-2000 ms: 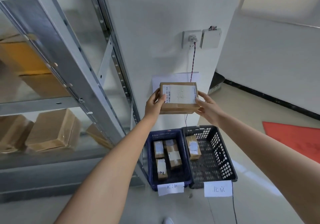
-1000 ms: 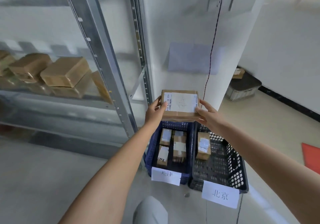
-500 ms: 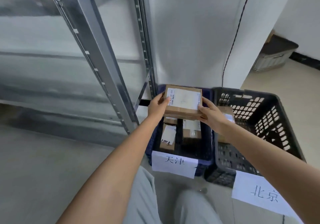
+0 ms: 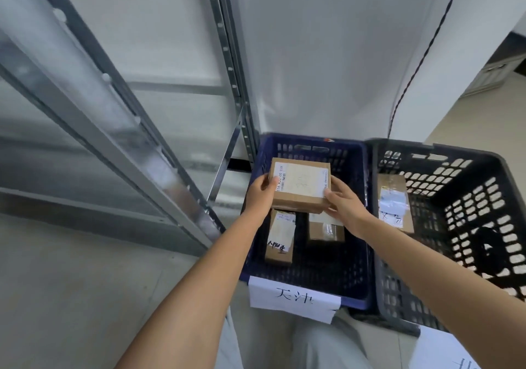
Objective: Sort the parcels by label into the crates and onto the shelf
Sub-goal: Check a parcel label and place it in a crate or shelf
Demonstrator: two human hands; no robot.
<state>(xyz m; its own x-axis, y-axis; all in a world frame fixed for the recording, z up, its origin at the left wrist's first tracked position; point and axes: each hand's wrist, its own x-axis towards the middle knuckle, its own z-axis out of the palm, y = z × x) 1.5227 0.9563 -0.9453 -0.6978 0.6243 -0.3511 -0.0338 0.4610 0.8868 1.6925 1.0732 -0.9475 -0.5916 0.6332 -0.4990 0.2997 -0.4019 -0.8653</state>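
Floor-level by the rack (image 4: 159, 152): both hands, left (image 4: 260, 195) and right (image 4: 345, 205), clamp the parcel (image 4: 300, 186) by its short ends, long axis crosswise, directly over the blue crate (image 4: 357, 226).

A labelled parcel (image 4: 299, 185) is held between the left hand (image 4: 260, 195) and right hand (image 4: 344, 205), above the blue crate (image 4: 355, 226).
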